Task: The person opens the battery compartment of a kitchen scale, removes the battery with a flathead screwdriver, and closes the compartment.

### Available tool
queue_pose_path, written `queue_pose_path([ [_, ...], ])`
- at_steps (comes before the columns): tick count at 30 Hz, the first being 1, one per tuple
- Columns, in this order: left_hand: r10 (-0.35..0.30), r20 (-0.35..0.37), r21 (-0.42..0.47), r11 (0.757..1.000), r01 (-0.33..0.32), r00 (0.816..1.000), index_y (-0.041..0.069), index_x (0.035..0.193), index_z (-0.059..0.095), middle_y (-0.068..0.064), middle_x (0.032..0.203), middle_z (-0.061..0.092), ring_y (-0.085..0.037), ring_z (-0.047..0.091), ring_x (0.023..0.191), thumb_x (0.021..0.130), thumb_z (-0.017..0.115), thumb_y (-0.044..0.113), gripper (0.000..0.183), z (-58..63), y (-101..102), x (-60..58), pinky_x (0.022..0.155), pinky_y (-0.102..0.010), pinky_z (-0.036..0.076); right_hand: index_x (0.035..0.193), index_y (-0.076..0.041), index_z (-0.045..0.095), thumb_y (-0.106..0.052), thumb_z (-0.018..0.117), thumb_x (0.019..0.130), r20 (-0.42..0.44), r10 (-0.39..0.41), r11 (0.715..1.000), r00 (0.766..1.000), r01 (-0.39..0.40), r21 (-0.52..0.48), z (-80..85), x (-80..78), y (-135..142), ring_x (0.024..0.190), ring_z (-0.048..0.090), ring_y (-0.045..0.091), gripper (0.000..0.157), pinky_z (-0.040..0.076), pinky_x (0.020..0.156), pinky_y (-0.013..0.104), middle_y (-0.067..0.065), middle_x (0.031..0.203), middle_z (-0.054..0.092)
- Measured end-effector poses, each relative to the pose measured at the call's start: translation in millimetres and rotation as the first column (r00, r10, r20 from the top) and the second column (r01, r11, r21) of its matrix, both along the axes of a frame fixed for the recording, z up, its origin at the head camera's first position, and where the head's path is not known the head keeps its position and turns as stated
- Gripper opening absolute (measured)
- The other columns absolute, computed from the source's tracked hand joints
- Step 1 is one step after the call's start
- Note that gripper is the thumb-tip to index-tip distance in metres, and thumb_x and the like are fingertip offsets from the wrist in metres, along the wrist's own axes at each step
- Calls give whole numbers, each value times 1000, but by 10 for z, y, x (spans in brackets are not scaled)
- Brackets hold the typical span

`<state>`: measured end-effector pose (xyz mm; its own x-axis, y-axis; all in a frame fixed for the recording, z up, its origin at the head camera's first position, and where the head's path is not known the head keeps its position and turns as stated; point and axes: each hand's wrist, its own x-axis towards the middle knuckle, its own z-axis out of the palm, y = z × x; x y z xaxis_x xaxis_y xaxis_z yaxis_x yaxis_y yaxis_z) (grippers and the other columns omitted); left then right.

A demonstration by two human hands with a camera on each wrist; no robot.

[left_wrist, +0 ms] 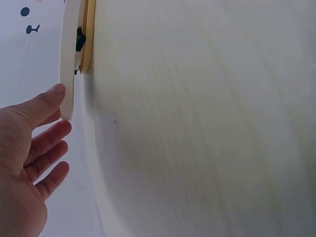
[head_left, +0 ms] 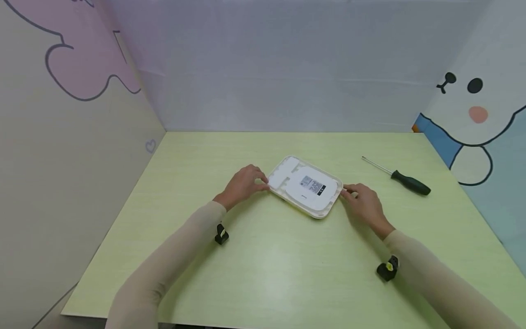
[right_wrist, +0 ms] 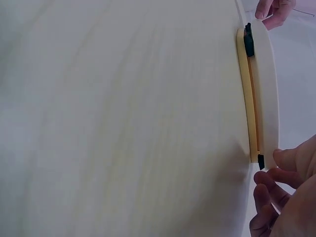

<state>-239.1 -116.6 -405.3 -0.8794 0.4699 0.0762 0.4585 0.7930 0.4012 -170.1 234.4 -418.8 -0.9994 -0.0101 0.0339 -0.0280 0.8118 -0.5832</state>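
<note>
In the head view a white, flat plastic case [head_left: 283,175] with rounded corners lies face down or back up, a printed label [head_left: 313,185] on its raised oval panel. My left hand [head_left: 243,186] pinches its left corner between thumb and fingers. At the opposite corner my right hand [head_left: 365,203] grips the edge, thumb on the near side. Both wrist views show the case edge-on: the white rim [right_wrist: 268,89] sits over a yellow layer [right_wrist: 247,94] with black pieces [right_wrist: 249,40] between. In the left wrist view, the other fingers of my left hand [left_wrist: 29,143] spread below the rim.
A screwdriver [head_left: 411,183] with a dark green handle lies on the table [head_left: 263,274] to the right of the case. Walls with cartoon drawings stand left and right, and a plain pale wall [head_left: 287,68] rises behind the table's far edge.
</note>
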Motion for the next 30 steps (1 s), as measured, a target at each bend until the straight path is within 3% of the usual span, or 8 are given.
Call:
queue_pose_path([
  [10,-22,-47,-1,1000,22,999,20,91,78,3,94,69,-16,57,94,83,77,38,19,-29,8,112,83,-34,50,126,-2,65,-26,55,101,-24,3,1000,1000,-3,-15,13,-84,34,105,61,38,36,48,85,52,22,121,64],
  [30,-41,-58,-24,999,40,997,22,91,79,7,89,69,-12,52,83,85,76,33,13,-29,3,392,71,-27,46,128,-2,63,-24,53,101,-1,55,998,998,-55,6,18,-282,51,114,57,43,36,46,93,56,26,128,61],
])
